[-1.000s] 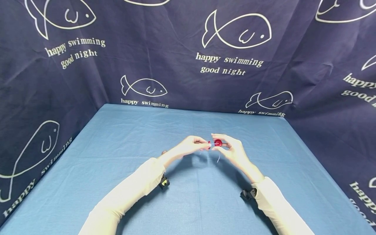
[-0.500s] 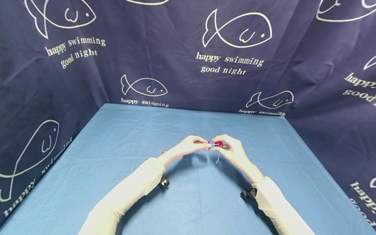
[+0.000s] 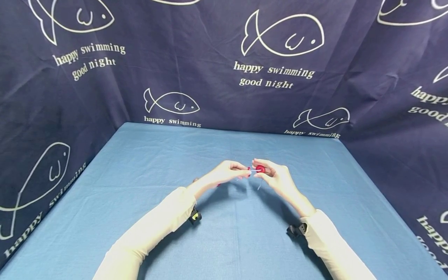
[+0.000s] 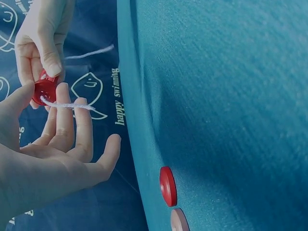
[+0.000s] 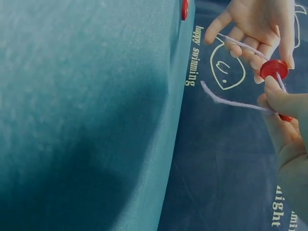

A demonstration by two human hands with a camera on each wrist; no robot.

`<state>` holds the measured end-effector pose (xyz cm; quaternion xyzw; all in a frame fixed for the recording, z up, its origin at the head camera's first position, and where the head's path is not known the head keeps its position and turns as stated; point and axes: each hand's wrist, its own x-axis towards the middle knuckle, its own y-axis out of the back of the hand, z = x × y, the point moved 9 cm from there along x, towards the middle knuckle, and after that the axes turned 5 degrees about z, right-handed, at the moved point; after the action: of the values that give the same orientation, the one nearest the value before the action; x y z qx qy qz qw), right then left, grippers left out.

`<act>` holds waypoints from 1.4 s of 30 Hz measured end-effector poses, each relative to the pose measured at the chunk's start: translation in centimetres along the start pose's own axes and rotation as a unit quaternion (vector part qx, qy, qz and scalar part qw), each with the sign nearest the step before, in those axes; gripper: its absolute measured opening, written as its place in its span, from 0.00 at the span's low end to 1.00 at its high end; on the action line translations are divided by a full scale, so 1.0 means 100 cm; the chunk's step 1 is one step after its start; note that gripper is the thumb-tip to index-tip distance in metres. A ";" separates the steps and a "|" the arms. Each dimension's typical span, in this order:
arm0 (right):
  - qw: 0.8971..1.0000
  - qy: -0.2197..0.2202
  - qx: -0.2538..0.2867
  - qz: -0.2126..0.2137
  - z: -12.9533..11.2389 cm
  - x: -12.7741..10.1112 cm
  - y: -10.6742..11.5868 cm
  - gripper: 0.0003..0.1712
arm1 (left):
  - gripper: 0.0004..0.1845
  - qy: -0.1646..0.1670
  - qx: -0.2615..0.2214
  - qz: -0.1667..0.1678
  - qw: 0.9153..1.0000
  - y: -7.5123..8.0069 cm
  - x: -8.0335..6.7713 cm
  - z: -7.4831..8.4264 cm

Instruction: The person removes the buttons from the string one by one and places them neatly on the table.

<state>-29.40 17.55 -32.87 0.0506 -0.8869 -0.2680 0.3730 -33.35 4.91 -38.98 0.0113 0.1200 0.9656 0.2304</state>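
Since the frame half a second earlier, the fingers of the right hand [image 3: 278,177] have straightened, so that the face of the second red button [image 3: 260,168] again shows in the head view; the left hand [image 3: 227,172] has hardly shifted. The left hand pinches the first red button [image 5: 275,70] between thumb and forefinger, its remaining fingers spread. The right hand grips the second red button close to the first, both held above the blue cloth [image 4: 226,86]. Pale cord [image 5: 238,102] emerges from either side of the first button and runs on to the second; a free end projects beyond the right hand. Judged from these views, the first button is threaded, and the second appears to be at, or just past, the same stage; the fingers hide too much of its holes to settle which. A third red button [image 4: 168,186] and a pink button [image 4: 179,221] lie on the cloth near the left wrist, with no cord visible through either; these seem to be the part left undone.
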 end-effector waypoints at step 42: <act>0.983 -0.135 -0.053 -0.114 0.018 -0.014 -0.019 0.16 | 0.18 0.018 -0.007 0.002 1.000 0.006 -0.003 -0.005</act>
<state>-29.89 17.14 -35.75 0.0949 -0.9021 -0.3597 0.2186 -33.39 4.20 -39.30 -0.0078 0.1172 0.9669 0.2264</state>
